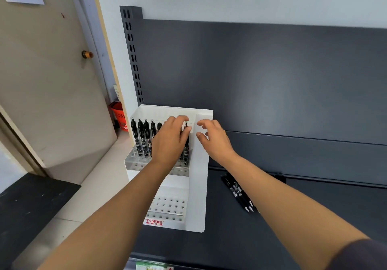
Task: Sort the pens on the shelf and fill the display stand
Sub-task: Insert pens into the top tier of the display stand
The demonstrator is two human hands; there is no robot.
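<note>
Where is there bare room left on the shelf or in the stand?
Free: the shelf right of the loose pens, and the lower tier of the stand, above the red logo. Crowded: the upper tier, where standing pens and the left hand pinching a pen fill the row; the right hand hovers alongside.

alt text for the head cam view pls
A person's left hand pinches a black pen in the back row of a white display stand, beside other slotted pens. The right hand is open by the stand's side wall, and loose pens lie on the dark shelf.
</note>
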